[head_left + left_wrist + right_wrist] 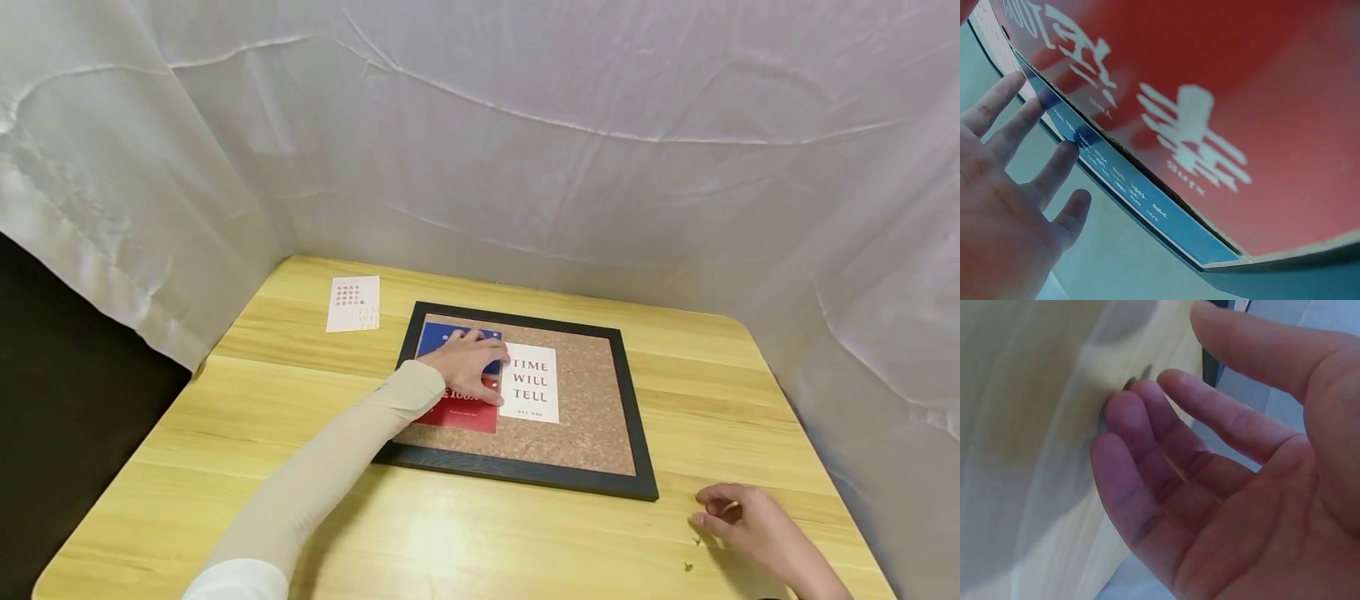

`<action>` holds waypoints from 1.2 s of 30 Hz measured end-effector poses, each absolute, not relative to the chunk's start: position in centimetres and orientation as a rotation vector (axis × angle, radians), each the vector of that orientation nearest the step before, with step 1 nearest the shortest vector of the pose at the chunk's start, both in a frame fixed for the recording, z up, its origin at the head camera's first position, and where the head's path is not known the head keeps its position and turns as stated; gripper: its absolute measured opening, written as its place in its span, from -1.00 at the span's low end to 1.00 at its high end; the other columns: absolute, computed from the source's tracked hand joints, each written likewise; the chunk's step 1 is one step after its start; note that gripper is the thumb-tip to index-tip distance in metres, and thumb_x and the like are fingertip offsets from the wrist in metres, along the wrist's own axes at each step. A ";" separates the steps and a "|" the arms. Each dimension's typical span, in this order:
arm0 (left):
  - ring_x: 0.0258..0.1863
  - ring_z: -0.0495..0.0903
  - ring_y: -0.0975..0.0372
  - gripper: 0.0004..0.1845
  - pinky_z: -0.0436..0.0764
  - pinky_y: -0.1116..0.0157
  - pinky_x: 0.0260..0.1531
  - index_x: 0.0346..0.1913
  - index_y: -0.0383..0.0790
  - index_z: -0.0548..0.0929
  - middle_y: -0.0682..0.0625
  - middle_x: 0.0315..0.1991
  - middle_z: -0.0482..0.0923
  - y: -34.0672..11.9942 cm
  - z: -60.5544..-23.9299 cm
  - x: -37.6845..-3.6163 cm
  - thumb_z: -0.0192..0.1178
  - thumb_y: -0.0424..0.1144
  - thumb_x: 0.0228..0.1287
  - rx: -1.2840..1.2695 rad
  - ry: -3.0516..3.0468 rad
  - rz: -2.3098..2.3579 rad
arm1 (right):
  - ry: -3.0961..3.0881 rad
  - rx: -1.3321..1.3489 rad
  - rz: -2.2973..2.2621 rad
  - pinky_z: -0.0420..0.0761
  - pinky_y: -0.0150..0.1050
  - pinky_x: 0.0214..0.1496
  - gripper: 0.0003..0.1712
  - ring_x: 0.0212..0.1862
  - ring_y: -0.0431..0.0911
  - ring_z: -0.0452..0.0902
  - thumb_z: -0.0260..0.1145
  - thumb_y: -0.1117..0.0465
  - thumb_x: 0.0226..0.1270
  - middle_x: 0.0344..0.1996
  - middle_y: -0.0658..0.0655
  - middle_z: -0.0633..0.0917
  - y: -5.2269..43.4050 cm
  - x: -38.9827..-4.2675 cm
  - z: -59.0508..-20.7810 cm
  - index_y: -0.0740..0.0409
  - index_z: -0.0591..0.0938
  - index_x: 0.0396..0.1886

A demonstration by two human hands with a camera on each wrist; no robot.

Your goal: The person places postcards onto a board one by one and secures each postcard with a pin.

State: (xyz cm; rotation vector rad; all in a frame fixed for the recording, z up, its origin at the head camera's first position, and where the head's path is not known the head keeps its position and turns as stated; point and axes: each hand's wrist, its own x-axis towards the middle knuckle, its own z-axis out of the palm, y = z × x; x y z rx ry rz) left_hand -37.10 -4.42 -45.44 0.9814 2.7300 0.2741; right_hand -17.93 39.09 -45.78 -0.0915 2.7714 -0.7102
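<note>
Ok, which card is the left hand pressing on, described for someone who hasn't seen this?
Find the black-framed cork board on the wooden table. At its left end, the left hand rests flat on a blue-and-red card. The white TIME WILL TELL card beside it is plain; this one is coloured.

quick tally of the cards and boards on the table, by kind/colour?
White cards: 2, white card off the board, TIME WILL TELL card on it
Blue card: 1
Red card: 1
Cork board: 1
Total: 5
</note>
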 end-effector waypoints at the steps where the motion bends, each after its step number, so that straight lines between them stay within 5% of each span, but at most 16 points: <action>1: 0.53 0.18 -0.01 -0.19 0.21 -0.08 0.47 0.44 0.12 0.48 0.09 0.56 0.32 -4.4 -45.4 -37.1 0.35 0.36 0.18 0.981 2.730 0.273 | 2.766 -0.095 -0.717 0.63 -0.40 -0.27 -0.63 -0.36 -0.39 0.54 0.50 0.14 0.31 -0.33 0.00 0.72 39.1 -17.8 -45.9 0.33 0.73 -0.04; 20: 0.50 0.21 0.01 -0.21 0.18 -0.08 0.48 0.43 0.10 0.49 0.10 0.55 0.33 -4.3 -45.2 -36.7 0.36 0.34 0.19 0.984 2.723 0.284 | 2.630 -0.164 -0.746 0.52 -0.42 -0.33 -0.83 -0.41 -0.42 0.40 0.45 0.12 0.36 -0.42 -0.06 0.65 39.3 -16.5 -46.4 0.13 0.73 -0.27; 36: 0.50 0.21 0.02 -0.20 0.18 -0.08 0.48 0.44 0.11 0.48 0.11 0.55 0.32 -4.4 -45.1 -36.9 0.36 0.34 0.19 0.966 2.730 0.270 | 2.685 -0.277 -0.728 0.52 -0.40 -0.37 -0.95 -0.41 -0.47 0.39 0.40 0.36 0.34 -0.40 -0.07 0.70 39.2 -16.8 -46.9 0.17 0.70 -0.33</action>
